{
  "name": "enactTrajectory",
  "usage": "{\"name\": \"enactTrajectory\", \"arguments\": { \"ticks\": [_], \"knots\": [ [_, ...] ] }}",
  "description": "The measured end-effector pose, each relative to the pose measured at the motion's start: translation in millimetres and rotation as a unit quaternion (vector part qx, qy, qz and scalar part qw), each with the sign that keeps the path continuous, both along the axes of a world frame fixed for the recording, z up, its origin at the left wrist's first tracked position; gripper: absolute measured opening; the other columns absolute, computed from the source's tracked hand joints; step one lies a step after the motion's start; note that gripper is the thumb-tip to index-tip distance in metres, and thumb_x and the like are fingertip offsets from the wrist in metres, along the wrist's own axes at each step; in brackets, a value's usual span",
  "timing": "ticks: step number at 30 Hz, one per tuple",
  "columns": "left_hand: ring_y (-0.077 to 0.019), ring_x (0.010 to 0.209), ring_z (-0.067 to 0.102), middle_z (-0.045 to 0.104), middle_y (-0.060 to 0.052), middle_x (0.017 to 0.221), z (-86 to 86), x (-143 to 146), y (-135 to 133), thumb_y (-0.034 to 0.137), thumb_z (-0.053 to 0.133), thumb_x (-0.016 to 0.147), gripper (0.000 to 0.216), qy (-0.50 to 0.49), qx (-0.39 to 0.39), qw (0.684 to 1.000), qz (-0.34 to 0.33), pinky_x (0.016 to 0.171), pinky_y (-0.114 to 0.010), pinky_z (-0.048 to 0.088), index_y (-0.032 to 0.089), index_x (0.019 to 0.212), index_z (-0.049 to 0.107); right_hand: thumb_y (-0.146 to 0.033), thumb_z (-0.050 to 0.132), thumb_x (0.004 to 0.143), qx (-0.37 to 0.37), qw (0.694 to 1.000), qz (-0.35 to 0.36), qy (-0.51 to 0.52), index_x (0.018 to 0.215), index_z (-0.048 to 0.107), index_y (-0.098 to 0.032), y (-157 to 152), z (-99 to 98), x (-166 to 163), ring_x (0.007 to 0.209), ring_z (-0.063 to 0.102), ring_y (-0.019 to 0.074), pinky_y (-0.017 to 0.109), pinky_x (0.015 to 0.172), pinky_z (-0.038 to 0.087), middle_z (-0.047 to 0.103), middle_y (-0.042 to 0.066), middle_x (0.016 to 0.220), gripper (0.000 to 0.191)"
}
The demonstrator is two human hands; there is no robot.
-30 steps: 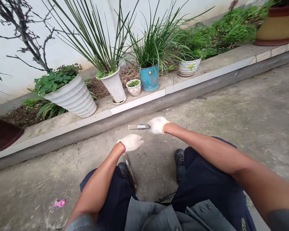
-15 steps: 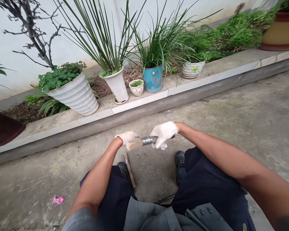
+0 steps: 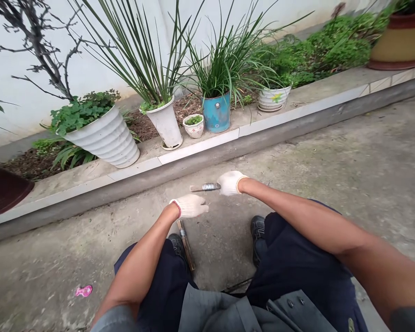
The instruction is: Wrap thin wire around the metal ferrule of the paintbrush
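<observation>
My right hand [image 3: 230, 183], in a white knit glove, is closed round one end of a short wooden stick [image 3: 196, 188] with silvery wire or tape [image 3: 210, 186] wound about its middle. The stick's bare wooden end points left. Just below and left of it is my left hand [image 3: 191, 206], also gloved, its fingers stretched out and apart from the stick, with nothing seen in it. A second wooden stick [image 3: 186, 246], also with a silvery wrapped part near its upper end, lies beside my left shoe [image 3: 176, 243].
Potted plants line a low ledge [image 3: 148, 165]: a ribbed white pot [image 3: 107, 138], a tall white pot [image 3: 166, 124], a small patterned pot [image 3: 194, 129] and a blue bucket [image 3: 216, 115]. On the concrete ground [image 3: 124, 240] lies a pink object [image 3: 84, 291].
My left hand has let go of the stick and dropped slightly below it. My right hand has moved the stick up toward the ledge.
</observation>
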State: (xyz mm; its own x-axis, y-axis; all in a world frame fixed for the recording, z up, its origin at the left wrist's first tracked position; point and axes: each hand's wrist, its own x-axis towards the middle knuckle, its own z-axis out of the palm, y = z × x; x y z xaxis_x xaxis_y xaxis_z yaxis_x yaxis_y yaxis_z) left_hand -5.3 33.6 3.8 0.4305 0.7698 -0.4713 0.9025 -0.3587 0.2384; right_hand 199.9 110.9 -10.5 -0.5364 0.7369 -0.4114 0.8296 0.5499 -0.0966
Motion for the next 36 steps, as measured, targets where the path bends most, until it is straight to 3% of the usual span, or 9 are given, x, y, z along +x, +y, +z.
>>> {"name": "enactTrajectory", "arguments": {
  "ticks": [4,8,11,13,20,24,27,31,36],
  "knots": [
    [-0.0172,0.068,0.057,0.069,-0.006,0.082,2.0,-6.9,4.1,0.039,0.039,0.093,0.038,-0.003,0.007,1.0,-0.025,0.062,-0.026,0.039,0.018,0.082,0.068,-0.051,0.06,0.076,-0.035,0.988,-0.038,0.147,0.084,0.067,-0.018,-4.6,18.9,5.1,0.068,0.067,0.0204,0.026,0.06,0.044,0.071,0.008,0.073,0.034],
    [-0.0175,0.074,0.059,0.07,-0.005,0.089,1.1,-19.2,14.4,0.038,0.038,0.093,0.037,-0.008,-0.003,1.0,-0.01,0.066,-0.025,0.041,0.019,0.087,0.07,-0.054,0.063,0.077,-0.253,0.915,-0.004,0.313,0.088,0.062,-0.018,-15.9,37.6,18.9,0.063,0.066,0.0143,0.022,0.061,0.047,0.07,0.002,0.072,0.038],
    [-0.0174,0.074,0.059,0.07,-0.005,0.09,-1.3,-22.2,20.3,0.039,0.043,0.091,0.034,0.001,0.001,1.0,-0.015,0.064,-0.025,0.04,0.019,0.09,0.07,-0.053,0.07,0.071,-0.416,0.864,0.064,0.277,0.091,0.063,-0.017,-23.1,38.2,24.4,0.063,0.066,0.0152,0.025,0.063,0.05,0.07,0.002,0.071,0.042],
    [-0.017,0.073,0.059,0.071,-0.006,0.09,-2.8,-22.2,22.7,0.038,0.04,0.093,0.036,0.007,0.008,1.0,-0.014,0.064,-0.025,0.04,0.018,0.088,0.07,-0.048,0.074,0.066,-0.454,0.865,0.097,0.189,0.087,0.064,-0.016,-26.6,28.9,22.7,0.061,0.066,0.0162,0.025,0.059,0.05,0.069,0.002,0.068,0.04],
    [-0.0168,0.072,0.059,0.07,-0.005,0.075,-5.0,-17.4,19.1,0.045,0.056,0.086,0.03,0.045,-0.025,0.998,0.027,0.067,-0.023,0.043,0.018,0.088,0.07,-0.035,0.073,0.058,-0.273,0.955,0.088,-0.08,0.072,0.068,-0.014,-26.5,-13.5,6.3,0.057,0.064,0.0225,0.033,0.057,0.049,0.064,0.005,0.06,0.026],
    [-0.0175,0.064,0.059,0.068,-0.005,0.067,-4.8,-5.7,9.4,0.046,0.053,0.087,0.035,0.031,-0.055,0.998,0.017,0.064,-0.025,0.043,0.017,0.082,0.071,-0.024,0.07,0.056,-0.09,0.99,0.074,-0.08,0.074,0.073,-0.012,-14.1,-15.7,0.8,0.072,0.068,0.0272,0.035,0.066,0.049,0.07,0.014,0.071,0.022],
    [-0.0163,0.06,0.058,0.068,-0.005,0.067,-3.0,0.1,2.3,0.045,0.046,0.091,0.04,0.011,-0.064,0.998,0.002,0.064,-0.025,0.043,0.016,0.077,0.071,-0.029,0.067,0.063,-0.015,0.999,0.032,-0.037,0.085,0.075,-0.014,-4.1,-6.6,-2.4,0.079,0.069,0.0282,0.034,0.068,0.048,0.072,0.018,0.084,0.028],
    [-0.016,0.059,0.057,0.07,-0.005,0.071,4.2,-2.9,0.3,0.038,0.04,0.094,0.043,0.003,-0.021,1.0,0.001,0.061,-0.026,0.04,0.017,0.071,0.069,-0.049,0.06,0.076,-0.001,0.996,-0.016,0.082,0.085,0.071,-0.018,-0.8,12.3,-1.6,0.071,0.068,0.0235,0.029,0.061,0.044,0.071,0.012,0.077,0.034],
    [-0.0168,0.072,0.059,0.072,-0.005,0.083,11.7,-13.1,4.1,0.04,0.036,0.096,0.046,-0.054,0.003,0.998,0.016,0.07,-0.025,0.042,0.016,0.08,0.072,-0.049,0.06,0.079,-0.151,0.948,-0.044,0.275,0.084,0.062,-0.018,-13.9,33.3,7.4,0.059,0.063,0.0136,0.021,0.056,0.041,0.069,0.002,0.07,0.032]
  ]
}}
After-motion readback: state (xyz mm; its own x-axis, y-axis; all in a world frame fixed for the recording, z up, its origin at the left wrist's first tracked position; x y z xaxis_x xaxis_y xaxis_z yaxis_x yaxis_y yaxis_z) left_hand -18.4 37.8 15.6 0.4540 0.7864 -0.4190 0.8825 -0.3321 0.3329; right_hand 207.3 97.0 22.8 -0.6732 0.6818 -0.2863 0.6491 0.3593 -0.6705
